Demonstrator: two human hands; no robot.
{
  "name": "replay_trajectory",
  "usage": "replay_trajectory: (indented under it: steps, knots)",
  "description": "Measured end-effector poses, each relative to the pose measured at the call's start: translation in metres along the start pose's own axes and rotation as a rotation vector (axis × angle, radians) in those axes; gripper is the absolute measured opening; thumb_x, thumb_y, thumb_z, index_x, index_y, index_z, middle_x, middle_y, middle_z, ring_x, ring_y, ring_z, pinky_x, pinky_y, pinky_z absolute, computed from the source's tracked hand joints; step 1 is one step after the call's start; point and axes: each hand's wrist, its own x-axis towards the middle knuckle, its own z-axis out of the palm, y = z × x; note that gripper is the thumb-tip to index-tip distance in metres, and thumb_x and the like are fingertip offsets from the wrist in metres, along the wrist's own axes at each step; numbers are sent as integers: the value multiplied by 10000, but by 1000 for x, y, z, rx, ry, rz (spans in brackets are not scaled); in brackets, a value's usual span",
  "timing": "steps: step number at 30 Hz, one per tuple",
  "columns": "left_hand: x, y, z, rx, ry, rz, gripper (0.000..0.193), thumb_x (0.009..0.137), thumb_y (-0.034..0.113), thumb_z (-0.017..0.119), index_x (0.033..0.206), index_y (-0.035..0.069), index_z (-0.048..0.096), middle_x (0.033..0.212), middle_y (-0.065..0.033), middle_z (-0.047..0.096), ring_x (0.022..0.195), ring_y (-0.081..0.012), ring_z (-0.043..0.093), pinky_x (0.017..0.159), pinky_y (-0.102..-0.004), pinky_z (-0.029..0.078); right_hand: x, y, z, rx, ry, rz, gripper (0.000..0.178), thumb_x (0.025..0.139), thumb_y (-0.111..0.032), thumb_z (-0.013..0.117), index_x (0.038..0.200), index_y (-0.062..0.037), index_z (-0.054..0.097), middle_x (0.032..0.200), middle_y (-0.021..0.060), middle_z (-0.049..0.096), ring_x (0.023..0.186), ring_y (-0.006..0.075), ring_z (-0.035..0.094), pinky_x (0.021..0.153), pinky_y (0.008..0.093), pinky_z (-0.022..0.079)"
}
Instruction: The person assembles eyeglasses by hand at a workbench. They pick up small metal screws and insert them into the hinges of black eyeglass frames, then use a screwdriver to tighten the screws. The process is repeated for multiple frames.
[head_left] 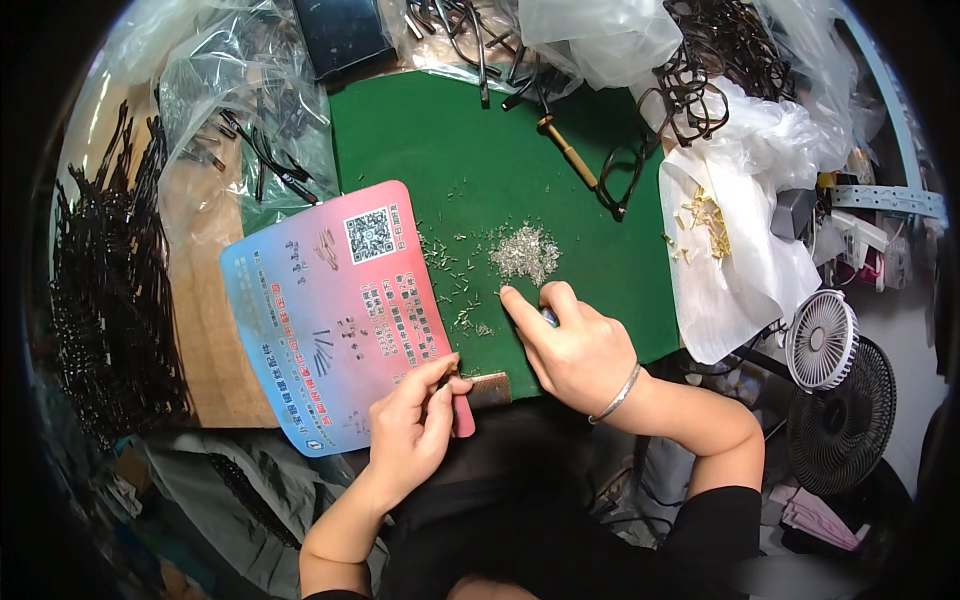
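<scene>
My left hand (411,422) is at the near edge of the green mat, thumb and fingers pinched on something small and dark that I cannot make out. Beside those fingertips, a small brown block (490,388) lies at the mat's edge. My right hand (578,350) is curled around an object with a blue end (550,317), mostly hidden by the fingers. Its index fingertip points at the mat, just below a heap of tiny silver screws (526,252). More loose screws (460,300) are scattered to the left of the heap.
A pink and blue printed sheet (345,330) lies left, small parts on it. A wooden-handled tool (568,152) and dark glasses frames (690,105) lie beyond. Brass pieces (708,225) rest on white wrapping at right. Dark temple arms (110,280) are stacked far left; fans (822,340) stand right.
</scene>
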Motion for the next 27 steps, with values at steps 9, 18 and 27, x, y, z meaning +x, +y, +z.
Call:
replay_trajectory:
  steps: [9,18,27]
  knots:
    - [1,-11,-2,96,101,194,259,866,-64,479,1110,-31,556,857,-91,679,611,-69,584,556,-220,482,1,-1,1,-35,21,-11,469,682,-92,647,1141,-91,552,859,84,487,525,171,528,435,279,474]
    - [5,-1,-5,-99,-30,-29,254,883,-43,464,1126,-33,539,875,-101,677,644,-79,597,602,-216,486,1,-1,0,-51,0,-26,495,674,-87,645,1159,-111,552,862,85,494,516,184,528,432,293,480]
    - [7,-5,8,127,114,135,237,858,-23,525,1092,-30,560,820,-148,669,688,-168,665,627,-274,523,1,-18,-20,441,-293,60,361,803,-94,580,1160,-130,531,863,108,492,605,268,593,508,357,513]
